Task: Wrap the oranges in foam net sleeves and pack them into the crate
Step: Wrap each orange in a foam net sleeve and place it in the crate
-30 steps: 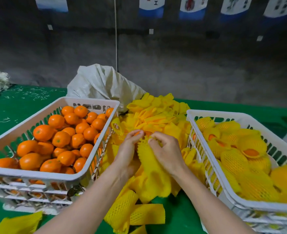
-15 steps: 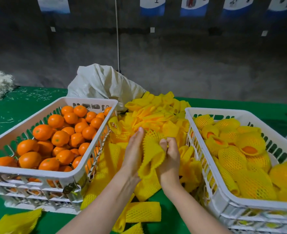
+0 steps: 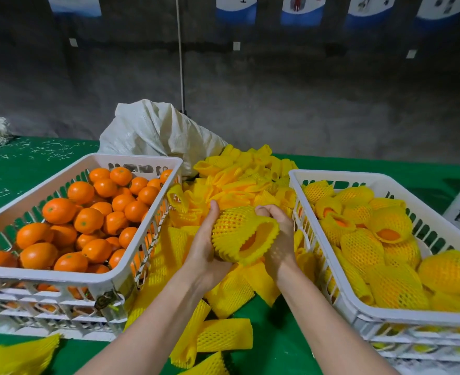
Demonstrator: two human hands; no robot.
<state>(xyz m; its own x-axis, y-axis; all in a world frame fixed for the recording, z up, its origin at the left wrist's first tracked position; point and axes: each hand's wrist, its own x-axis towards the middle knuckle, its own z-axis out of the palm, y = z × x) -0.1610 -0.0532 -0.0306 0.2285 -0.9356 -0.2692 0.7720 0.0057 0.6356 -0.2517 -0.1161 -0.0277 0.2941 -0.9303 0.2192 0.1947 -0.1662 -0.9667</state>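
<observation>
Green tabletop below. Your left grip and right grip both hold the orange in its sleeve; pull the sleeve evenly over the fruit.

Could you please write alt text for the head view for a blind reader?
The left hand and right hand hold an orange in a yellow foam sleeve over loose sleeves on a green table. A white crate of bare oranges stands left, a crate of wrapped oranges right.
</observation>
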